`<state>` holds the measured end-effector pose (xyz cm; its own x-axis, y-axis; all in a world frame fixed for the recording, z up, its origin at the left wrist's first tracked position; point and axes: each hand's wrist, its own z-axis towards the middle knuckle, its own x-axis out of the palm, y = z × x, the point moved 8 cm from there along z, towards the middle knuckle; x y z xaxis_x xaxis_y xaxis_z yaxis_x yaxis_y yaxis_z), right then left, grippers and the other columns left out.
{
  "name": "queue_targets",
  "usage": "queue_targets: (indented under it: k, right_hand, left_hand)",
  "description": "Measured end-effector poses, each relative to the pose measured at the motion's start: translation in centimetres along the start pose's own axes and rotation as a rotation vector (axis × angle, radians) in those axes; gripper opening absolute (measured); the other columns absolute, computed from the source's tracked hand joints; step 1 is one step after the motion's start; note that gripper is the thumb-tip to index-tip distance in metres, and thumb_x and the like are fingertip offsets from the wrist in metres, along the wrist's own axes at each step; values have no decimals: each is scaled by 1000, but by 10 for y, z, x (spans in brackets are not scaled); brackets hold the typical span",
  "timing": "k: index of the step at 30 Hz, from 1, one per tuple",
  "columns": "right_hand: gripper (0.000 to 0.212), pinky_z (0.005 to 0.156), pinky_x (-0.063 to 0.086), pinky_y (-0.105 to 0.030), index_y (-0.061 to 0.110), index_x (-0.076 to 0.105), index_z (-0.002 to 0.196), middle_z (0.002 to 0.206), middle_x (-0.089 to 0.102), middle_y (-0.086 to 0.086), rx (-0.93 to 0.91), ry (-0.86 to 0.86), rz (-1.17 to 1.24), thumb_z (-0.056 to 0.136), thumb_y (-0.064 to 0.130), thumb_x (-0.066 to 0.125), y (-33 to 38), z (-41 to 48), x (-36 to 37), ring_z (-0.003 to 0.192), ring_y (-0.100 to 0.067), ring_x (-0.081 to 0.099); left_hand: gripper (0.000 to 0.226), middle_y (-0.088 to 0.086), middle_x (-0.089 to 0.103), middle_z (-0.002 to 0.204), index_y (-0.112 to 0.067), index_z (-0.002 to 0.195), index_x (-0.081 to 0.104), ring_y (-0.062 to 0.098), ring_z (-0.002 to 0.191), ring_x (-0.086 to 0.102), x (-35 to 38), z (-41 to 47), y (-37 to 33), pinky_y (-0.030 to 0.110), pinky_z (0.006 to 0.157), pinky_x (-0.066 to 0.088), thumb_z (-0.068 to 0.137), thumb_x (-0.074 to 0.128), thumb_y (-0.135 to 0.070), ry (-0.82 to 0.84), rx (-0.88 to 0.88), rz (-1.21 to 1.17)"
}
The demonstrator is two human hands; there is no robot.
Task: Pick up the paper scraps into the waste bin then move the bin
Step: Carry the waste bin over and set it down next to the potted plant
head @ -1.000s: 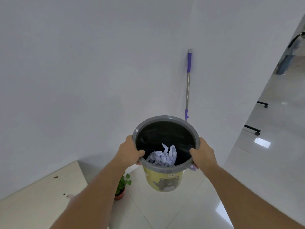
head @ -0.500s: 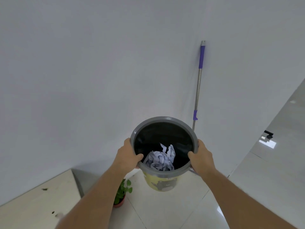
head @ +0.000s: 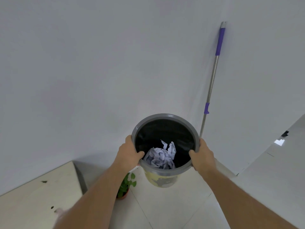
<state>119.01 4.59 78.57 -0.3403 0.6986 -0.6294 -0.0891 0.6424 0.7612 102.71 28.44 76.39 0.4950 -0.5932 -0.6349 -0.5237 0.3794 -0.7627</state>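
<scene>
The waste bin (head: 165, 116) has a grey rim, a black liner and a yellow body with a grey cartoon print. It hangs in the air above the white tiled floor. My left hand (head: 128, 153) grips its left rim, thumb inside. On the opposite side my right hand (head: 202, 155) holds the right rim the same way. Crumpled white paper scraps (head: 160, 157) lie inside at the bottom.
A mop handle (head: 212, 76) with purple grips leans in the wall corner just behind the bin. A small potted plant (head: 125, 185) stands on the floor below my left forearm. A beige table (head: 36, 199) fills the lower left. White walls stand close ahead.
The view has swung left and the mop handle now sits further right. The bin stays held in both hands at about the same height.
</scene>
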Motion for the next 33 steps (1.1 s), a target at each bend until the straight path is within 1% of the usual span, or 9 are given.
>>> queue_targets:
  k: [2,6,11,15,19,22,27,30,33]
  right_hand:
    - [43,49,45,-26,20,44,132,95,63,-10,-1,8,2,92,8,53,-10,10,11,71,-25,62]
    - [43,45,40,-21,21,45,131,83,61,-2,-23,17,-21,91,9,53,-35,30,36,61,-15,58]
    - [46,51,47,-29,23,41,133,83,60,-2,-13,55,-14,91,10,52,-90,54,85,66,-20,60]
    - [43,54,51,-31,22,43,131,80,55,7,-9,54,-23,91,11,55,-154,73,136,68,-16,59]
    - [49,70,61,-46,26,41,135,91,64,-2,-22,80,-24,90,11,53,-229,90,194,77,-25,66]
    - [48,68,62,-44,26,40,135,92,63,0,-22,84,-17,91,12,53,-290,104,240,76,-23,67]
    - [44,62,61,-37,27,42,131,88,61,5,-7,97,-15,92,12,54,-387,127,320,74,-17,65]
    - [43,66,63,-43,28,42,129,88,63,3,-6,98,-24,91,12,54,-434,139,362,74,-19,66]
    - [43,69,62,-47,29,42,128,88,63,1,11,111,-21,90,12,53,-474,150,397,75,-21,66]
  left_hand:
    - [64,10,62,114,-14,133,37,27,93,67,6,3,9,45,74,63,82,74,-19,-8,-13,10]
    - [64,10,62,116,-16,134,36,26,93,66,30,12,36,43,75,63,82,74,-20,-15,-46,14]
    - [64,14,61,118,-12,136,35,32,98,65,75,22,83,48,78,61,84,72,-18,-21,-59,20]
    - [67,16,60,120,-10,139,32,33,100,64,129,34,139,49,76,61,85,71,-17,-8,-65,30]
    - [65,11,62,120,-10,137,35,19,94,59,192,45,208,31,76,54,84,72,-16,-23,-62,39]
    - [60,8,63,119,-13,131,41,14,92,55,242,52,264,26,76,45,81,74,-13,-29,-69,17]
    - [63,6,63,119,-16,132,41,21,102,61,321,68,354,31,83,51,80,75,-12,-4,-90,-5]
    - [65,6,61,121,-16,134,41,26,111,60,358,77,401,34,90,50,79,76,-11,-5,-110,-2]
    - [62,4,62,120,-18,131,43,25,111,60,388,85,440,31,87,48,78,76,-12,-4,-115,9]
